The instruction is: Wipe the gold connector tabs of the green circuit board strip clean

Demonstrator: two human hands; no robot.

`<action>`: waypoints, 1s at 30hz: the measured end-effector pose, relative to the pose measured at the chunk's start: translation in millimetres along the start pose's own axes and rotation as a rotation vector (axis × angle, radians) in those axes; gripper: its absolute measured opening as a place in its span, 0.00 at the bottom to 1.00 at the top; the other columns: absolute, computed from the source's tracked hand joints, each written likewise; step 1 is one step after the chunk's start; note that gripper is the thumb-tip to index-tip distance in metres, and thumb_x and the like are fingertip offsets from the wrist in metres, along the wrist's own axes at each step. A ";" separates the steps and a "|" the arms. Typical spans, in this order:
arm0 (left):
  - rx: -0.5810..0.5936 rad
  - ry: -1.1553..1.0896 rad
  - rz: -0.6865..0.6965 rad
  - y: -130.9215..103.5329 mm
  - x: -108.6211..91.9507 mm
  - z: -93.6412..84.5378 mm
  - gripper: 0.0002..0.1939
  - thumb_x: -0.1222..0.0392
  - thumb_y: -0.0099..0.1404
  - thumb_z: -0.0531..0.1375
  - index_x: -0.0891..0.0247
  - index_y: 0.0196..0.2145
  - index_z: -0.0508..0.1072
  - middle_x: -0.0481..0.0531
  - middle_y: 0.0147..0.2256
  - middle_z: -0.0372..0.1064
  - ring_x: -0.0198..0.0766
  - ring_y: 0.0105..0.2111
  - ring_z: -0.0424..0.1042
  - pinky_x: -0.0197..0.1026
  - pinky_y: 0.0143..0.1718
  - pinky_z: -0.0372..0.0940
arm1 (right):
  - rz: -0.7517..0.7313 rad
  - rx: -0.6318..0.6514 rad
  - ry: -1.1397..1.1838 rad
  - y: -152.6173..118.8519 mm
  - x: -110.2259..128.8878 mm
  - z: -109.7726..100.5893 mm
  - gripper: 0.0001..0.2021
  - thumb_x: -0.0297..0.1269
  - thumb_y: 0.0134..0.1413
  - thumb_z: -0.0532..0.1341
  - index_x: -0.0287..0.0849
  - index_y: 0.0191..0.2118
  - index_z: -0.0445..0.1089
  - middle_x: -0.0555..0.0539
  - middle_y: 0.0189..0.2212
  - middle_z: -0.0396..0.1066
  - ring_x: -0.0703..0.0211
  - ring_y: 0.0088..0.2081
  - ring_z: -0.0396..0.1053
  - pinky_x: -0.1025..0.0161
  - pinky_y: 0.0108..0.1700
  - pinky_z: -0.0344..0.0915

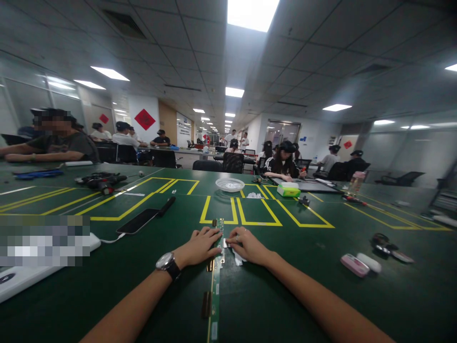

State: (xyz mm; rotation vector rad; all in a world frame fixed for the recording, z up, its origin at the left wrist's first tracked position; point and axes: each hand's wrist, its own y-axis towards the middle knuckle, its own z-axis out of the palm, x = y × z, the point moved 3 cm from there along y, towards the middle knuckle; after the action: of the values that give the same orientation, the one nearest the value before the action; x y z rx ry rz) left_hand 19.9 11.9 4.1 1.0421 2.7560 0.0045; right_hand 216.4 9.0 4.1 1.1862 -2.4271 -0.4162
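Observation:
A long, narrow green circuit board (215, 302) with brown flex strips along its left side runs away from me on the table. My left hand (200, 246), wearing a wristwatch (165, 261), rests on the board's left edge with fingers stretched out and thumb apart. Across from it, my right hand (249, 245) has thumb and fingers pinched together at the board's right edge. A small pale piece shows at those fingertips, too small to name. Beneath the right hand lies a crumpled white piece of tissue or paper (237, 258).
A clear round dish (230, 185) stands ahead on the green table (285, 295), near yellow tape outlines. Left are a phone (138, 222) on a cable and a white device (46, 271). Right are a pink case (354, 265) and a green tissue pack (288, 189). Other people sit farther off.

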 end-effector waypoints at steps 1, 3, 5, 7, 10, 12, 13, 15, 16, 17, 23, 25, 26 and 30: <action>-0.005 0.000 0.001 0.0 0.0 0.0 0.28 0.43 0.69 0.46 0.52 0.64 0.50 0.52 0.63 0.49 0.53 0.59 0.49 0.57 0.53 0.51 | 0.002 0.000 0.002 0.2 -0.1 -0.1 0.11 0.33 0.60 0.56 0.42 0.42 0.75 0.43 0.40 0.69 0.57 0.43 0.65 0.60 0.46 0.61; -0.008 -0.003 0.003 0.0 -0.1 -0.3 0.29 0.42 0.69 0.46 0.52 0.64 0.50 0.53 0.63 0.49 0.53 0.59 0.49 0.57 0.53 0.51 | 0.005 0.001 0.019 0.8 -0.2 -1.2 0.11 0.32 0.59 0.56 0.43 0.43 0.75 0.44 0.40 0.70 0.58 0.43 0.66 0.59 0.47 0.61; -0.004 -0.011 -0.001 -0.2 -0.6 -1.1 0.29 0.41 0.69 0.46 0.51 0.64 0.50 0.53 0.63 0.49 0.53 0.59 0.49 0.56 0.53 0.51 | 0.015 0.014 0.065 1.9 -0.5 -3.3 0.12 0.30 0.57 0.57 0.43 0.44 0.74 0.44 0.42 0.71 0.57 0.44 0.66 0.59 0.48 0.60; 0.004 -0.020 -0.005 -0.6 -1.4 -2.2 0.30 0.42 0.69 0.47 0.51 0.64 0.49 0.52 0.63 0.48 0.52 0.60 0.48 0.57 0.53 0.50 | 0.046 0.021 0.134 2.8 -1.6 -6.3 0.13 0.28 0.54 0.58 0.43 0.45 0.74 0.45 0.43 0.72 0.57 0.45 0.67 0.59 0.50 0.60; 0.002 -0.029 -0.017 -1.1 -2.0 -3.1 0.30 0.43 0.69 0.48 0.51 0.65 0.47 0.52 0.63 0.48 0.52 0.60 0.48 0.57 0.54 0.49 | 0.121 0.012 0.209 3.1 -4.4 -9.4 0.17 0.26 0.53 0.57 0.43 0.48 0.72 0.46 0.43 0.74 0.57 0.45 0.69 0.60 0.49 0.61; -0.003 -0.032 -0.022 -1.1 -1.3 -2.4 0.31 0.43 0.69 0.48 0.51 0.65 0.46 0.52 0.63 0.48 0.52 0.60 0.48 0.57 0.54 0.49 | 0.144 0.005 0.197 2.8 -4.7 -9.5 0.18 0.25 0.53 0.56 0.44 0.48 0.71 0.46 0.42 0.74 0.57 0.44 0.69 0.60 0.48 0.62; -0.006 -0.033 -0.021 -1.1 -0.8 -1.8 0.31 0.43 0.69 0.48 0.51 0.65 0.45 0.53 0.64 0.48 0.52 0.60 0.47 0.57 0.54 0.49 | 0.136 0.002 0.176 2.7 -3.7 -9.3 0.18 0.25 0.53 0.55 0.43 0.48 0.71 0.46 0.42 0.74 0.57 0.43 0.69 0.59 0.48 0.62; -0.009 -0.035 -0.013 -1.1 0.3 -0.4 0.31 0.43 0.69 0.48 0.51 0.65 0.44 0.53 0.64 0.47 0.51 0.61 0.47 0.57 0.54 0.49 | 0.081 -0.015 0.117 2.9 1.4 -10.1 0.18 0.24 0.53 0.55 0.42 0.48 0.71 0.45 0.42 0.74 0.56 0.45 0.68 0.58 0.50 0.61; -0.012 -0.036 -0.010 -1.1 0.8 0.1 0.31 0.43 0.69 0.48 0.51 0.65 0.44 0.53 0.64 0.47 0.51 0.61 0.47 0.57 0.54 0.49 | 0.038 -0.023 0.087 3.2 5.6 -11.1 0.18 0.23 0.53 0.54 0.42 0.48 0.71 0.44 0.43 0.73 0.56 0.47 0.67 0.56 0.51 0.60; -0.014 -0.037 -0.009 -1.1 1.2 0.3 0.32 0.43 0.68 0.48 0.51 0.65 0.43 0.53 0.64 0.47 0.51 0.61 0.47 0.56 0.54 0.49 | -0.007 -0.023 0.060 3.6 10.4 -12.5 0.19 0.23 0.53 0.54 0.41 0.49 0.70 0.43 0.44 0.72 0.55 0.48 0.66 0.55 0.53 0.59; -0.059 -0.055 -0.049 -1.3 3.5 -4.7 0.31 0.44 0.70 0.46 0.52 0.65 0.41 0.54 0.64 0.47 0.47 0.61 0.49 0.51 0.54 0.50 | -0.200 0.153 0.043 6.9 29.8 -15.9 0.25 0.20 0.52 0.51 0.43 0.55 0.66 0.45 0.54 0.67 0.58 0.56 0.60 0.58 0.59 0.54; -0.096 -0.049 -0.066 -1.0 4.7 -7.3 0.29 0.45 0.71 0.44 0.52 0.65 0.41 0.54 0.64 0.47 0.46 0.61 0.49 0.50 0.54 0.50 | -0.188 0.184 0.052 7.4 20.6 -15.3 0.26 0.19 0.51 0.50 0.43 0.54 0.67 0.46 0.53 0.67 0.60 0.55 0.62 0.60 0.59 0.55; -0.112 -0.039 -0.075 -0.8 5.4 -8.3 0.29 0.45 0.71 0.44 0.53 0.65 0.42 0.54 0.63 0.47 0.46 0.61 0.49 0.49 0.54 0.49 | -0.152 0.182 0.038 7.0 11.7 -15.7 0.26 0.19 0.51 0.50 0.43 0.53 0.68 0.46 0.53 0.68 0.60 0.54 0.63 0.61 0.58 0.55; -0.135 0.002 -0.070 0.0 7.2 -8.2 0.28 0.45 0.71 0.45 0.53 0.64 0.46 0.55 0.63 0.48 0.47 0.60 0.49 0.50 0.54 0.49 | 0.167 0.140 -0.188 -5.1 -42.6 -26.5 0.23 0.21 0.50 0.50 0.42 0.49 0.71 0.45 0.50 0.70 0.57 0.52 0.65 0.60 0.56 0.57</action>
State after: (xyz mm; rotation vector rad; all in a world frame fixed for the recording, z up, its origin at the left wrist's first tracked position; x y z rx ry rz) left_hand 13.2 17.2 10.9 0.9112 2.7481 0.1790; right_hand 256.2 37.7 15.4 1.0290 -2.7320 -0.3235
